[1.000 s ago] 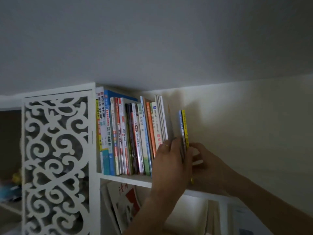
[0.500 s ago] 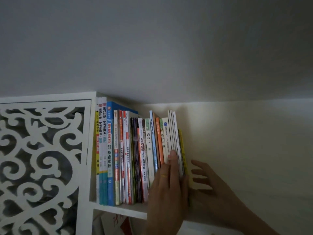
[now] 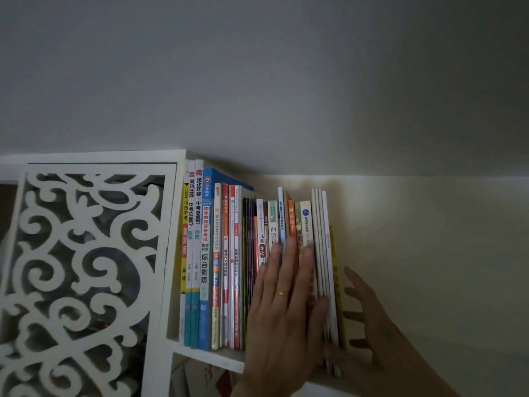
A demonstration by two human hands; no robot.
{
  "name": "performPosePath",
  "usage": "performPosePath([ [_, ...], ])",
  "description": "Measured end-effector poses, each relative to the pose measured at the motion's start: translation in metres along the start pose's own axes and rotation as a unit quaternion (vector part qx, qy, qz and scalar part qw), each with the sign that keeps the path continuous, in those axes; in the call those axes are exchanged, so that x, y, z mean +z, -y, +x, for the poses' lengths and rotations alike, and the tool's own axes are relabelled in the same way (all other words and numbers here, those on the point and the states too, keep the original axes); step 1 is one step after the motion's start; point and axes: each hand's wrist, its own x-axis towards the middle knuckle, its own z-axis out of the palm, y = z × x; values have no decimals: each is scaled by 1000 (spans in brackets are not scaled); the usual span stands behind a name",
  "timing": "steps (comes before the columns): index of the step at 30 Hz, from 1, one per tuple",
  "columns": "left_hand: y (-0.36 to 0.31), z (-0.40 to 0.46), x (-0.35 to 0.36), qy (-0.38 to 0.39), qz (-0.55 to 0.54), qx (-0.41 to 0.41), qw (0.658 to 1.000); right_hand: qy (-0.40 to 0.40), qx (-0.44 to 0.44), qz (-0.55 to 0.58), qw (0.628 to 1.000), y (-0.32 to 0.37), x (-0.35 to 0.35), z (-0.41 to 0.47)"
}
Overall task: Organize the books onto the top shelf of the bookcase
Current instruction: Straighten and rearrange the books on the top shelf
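Observation:
A row of several books stands upright on the top shelf of the white bookcase, packed against its left wall. My left hand, wearing a gold ring, lies flat with fingers spread on the spines at the row's right part. My right hand is open with fingers apart, against the right side of the last thin yellow book. Neither hand grips a book.
A white carved fretwork panel forms the bookcase front on the left. The pale wall is behind and right of the shelf. A book with red lettering shows on the shelf below.
The view has moved closer and tilted up. The yellow book that stood apart now sits against the row. My left hand has flattened onto the spines; my right hand stays beside the last book.

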Motion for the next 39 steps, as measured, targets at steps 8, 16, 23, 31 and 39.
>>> performPosePath([
  [8,2,-3,5,44,-15,-15,999,40,-13,-24,999,0,-1,0],
  [16,3,-12,9,-14,-71,-120,990,64,32,-21,997,4,0,1],
  [23,8,-20,9,15,-35,-128,991,81,41,-24,996,7,4,0],
  [31,10,-21,13,-1,11,-128,992,81,26,-53,995,5,4,0],
  [39,5,-20,10,-15,-19,-130,991,77,63,-36,994,9,3,0],
])
